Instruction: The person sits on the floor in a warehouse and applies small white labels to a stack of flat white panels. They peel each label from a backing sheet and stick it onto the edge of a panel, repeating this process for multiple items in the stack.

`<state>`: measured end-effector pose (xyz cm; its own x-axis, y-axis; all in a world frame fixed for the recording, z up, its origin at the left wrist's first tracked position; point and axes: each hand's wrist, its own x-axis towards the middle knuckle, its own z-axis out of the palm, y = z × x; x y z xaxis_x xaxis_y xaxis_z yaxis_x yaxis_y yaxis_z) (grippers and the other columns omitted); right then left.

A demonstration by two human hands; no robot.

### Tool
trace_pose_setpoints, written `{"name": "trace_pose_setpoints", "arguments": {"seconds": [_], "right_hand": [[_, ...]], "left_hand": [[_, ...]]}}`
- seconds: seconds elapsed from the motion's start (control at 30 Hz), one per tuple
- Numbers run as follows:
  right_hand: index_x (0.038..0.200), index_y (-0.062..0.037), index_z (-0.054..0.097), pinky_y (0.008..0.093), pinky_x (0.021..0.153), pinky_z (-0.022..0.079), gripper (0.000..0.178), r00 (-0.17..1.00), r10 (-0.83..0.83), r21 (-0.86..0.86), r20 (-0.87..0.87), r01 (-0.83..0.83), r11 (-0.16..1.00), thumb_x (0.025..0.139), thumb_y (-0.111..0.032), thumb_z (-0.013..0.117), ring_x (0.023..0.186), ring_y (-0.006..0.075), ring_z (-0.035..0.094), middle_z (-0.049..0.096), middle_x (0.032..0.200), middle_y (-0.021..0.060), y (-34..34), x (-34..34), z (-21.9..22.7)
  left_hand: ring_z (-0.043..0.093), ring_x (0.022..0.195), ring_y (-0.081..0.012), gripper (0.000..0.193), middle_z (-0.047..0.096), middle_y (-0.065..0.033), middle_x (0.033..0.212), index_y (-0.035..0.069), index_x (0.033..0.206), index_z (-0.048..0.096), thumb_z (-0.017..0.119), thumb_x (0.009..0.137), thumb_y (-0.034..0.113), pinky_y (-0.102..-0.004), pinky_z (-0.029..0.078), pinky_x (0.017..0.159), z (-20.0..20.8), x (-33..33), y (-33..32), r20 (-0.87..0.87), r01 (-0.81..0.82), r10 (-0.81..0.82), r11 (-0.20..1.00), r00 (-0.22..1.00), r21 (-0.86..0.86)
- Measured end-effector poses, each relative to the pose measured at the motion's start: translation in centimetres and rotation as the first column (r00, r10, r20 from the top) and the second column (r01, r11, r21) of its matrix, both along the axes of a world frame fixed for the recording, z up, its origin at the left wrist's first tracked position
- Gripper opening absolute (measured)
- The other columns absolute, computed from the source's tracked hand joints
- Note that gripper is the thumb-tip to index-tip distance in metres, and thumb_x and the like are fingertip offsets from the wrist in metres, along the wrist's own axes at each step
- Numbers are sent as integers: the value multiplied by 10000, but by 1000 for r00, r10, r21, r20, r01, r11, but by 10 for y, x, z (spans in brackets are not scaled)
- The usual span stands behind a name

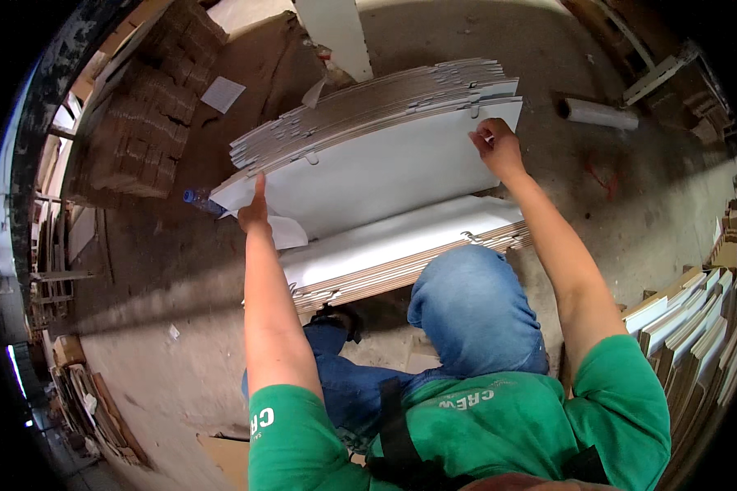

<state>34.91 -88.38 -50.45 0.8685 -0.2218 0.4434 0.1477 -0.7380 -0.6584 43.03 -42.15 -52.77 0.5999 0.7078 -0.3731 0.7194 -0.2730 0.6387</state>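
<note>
A white-faced cardboard sheet (368, 168) leans tilted against a thick stack of folded cardboard (360, 102). My left hand (255, 214) grips the sheet at its left end, index finger stretched up along it and the other fingers partly hidden. Beside that hand, a white flap (285, 233) curls down. At the sheet's right end, my right hand (498, 149) is closed with the fingertips pinched together; whatever they hold, if anything, cannot be made out. Nearer my knees lies another pile of white-topped cardboard sheets (401, 237), brown edges toward me.
A blue-capped plastic bottle (201, 199) lies left of the sheets. Tall brown cardboard stacks (143, 123) stand at the far left. A roll of clear wrap (602, 114) rests on the floor at far right. More white boards (688, 327) lean at near right.
</note>
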Motion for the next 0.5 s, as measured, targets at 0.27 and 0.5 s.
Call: {"name": "trace_pose_setpoints", "arguments": {"seconds": [0.27, 0.5], "right_hand": [[1108, -103, 484, 394, 935, 330, 439, 983, -183, -423, 3, 167, 891, 702, -87, 649, 1102, 302, 409, 497, 1131, 89, -42, 19, -11], [1168, -114, 467, 469, 967, 293, 459, 904, -313, -700, -291, 22, 714, 754, -242, 617, 1186, 323, 341, 415, 1248, 110, -53, -23, 1]], "left_hand": [[563, 965, -220, 847, 599, -139, 1074, -109, 1059, 553, 815, 497, 468, -302, 415, 845, -13, -4, 13, 340, 74, -18, 985, 940, -155], [568, 934, -200, 604, 617, -119, 1029, -73, 997, 594, 807, 580, 309, -299, 415, 831, 55, -48, 2, 246, 238, -244, 970, 938, 57]]}}
